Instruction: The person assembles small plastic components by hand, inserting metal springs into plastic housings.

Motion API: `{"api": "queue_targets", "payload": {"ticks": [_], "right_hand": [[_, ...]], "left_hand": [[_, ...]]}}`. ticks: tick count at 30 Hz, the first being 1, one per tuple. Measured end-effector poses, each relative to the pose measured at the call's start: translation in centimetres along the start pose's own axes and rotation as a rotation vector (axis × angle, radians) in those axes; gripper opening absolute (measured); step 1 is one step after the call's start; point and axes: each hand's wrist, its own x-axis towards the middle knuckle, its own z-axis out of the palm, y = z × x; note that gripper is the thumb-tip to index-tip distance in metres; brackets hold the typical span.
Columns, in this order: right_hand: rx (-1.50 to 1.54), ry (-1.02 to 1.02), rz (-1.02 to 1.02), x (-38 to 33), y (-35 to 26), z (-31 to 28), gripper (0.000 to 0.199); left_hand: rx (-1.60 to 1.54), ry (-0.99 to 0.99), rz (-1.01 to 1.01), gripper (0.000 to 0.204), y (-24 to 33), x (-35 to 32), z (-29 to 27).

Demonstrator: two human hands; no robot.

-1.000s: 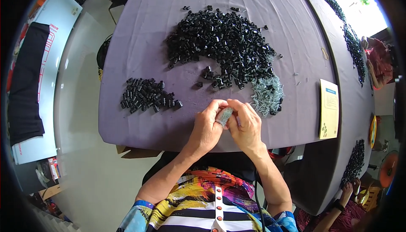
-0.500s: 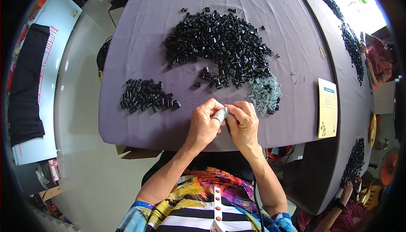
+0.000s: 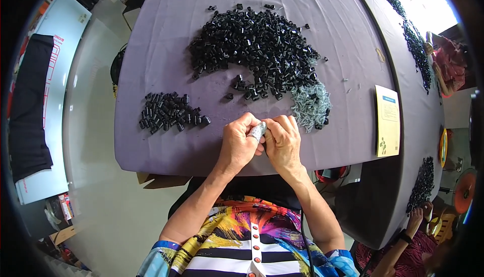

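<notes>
Near the front edge of the table, my left hand (image 3: 238,142) and my right hand (image 3: 283,143) meet fingertip to fingertip. Both are closed in a pinch, and whatever sits between the fingers is too small and covered to name. A silvery-grey wrap (image 3: 256,132) goes round a digit of my left hand. Just beyond my right hand lies a heap of small clear plastic pieces (image 3: 308,100). Short black cylindrical plastic parts form a large curved pile (image 3: 257,45) farther back. To the left is a smaller pile of black parts (image 3: 169,111).
A grey-purple cloth covers the table (image 3: 166,60). A yellow booklet (image 3: 387,125) lies at the right, with a rubber band (image 3: 380,55) beyond it. At the adjoining table, a co-worker's hands (image 3: 419,215) touch another black pile (image 3: 422,186). Another person (image 3: 448,65) sits farther up.
The whole view has shifted slightly, so the table and piles appear a little higher and farther left. My hands stay pinched together over the same spot.
</notes>
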Motion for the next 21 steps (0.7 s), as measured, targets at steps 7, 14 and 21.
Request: {"api": "queue_targets", "payload": {"ticks": [7,14,21], "right_hand": [[-0.018,-0.021,0.002,0.1,0.1,0.0,0.022],[-0.013,-0.002,0.000,0.2,0.3,-0.3,0.016],[-0.049,-0.133,0.041,0.1,0.6,-2.5,0.013]], "left_hand": [[-0.006,-0.021,-0.022,0.012,-0.1,0.1,-0.1],[0.066,-0.019,-0.039,0.013,0.4,-0.2,0.0],[0.332,-0.093,0.081,0.020,0.6,-0.1,0.4]]}}
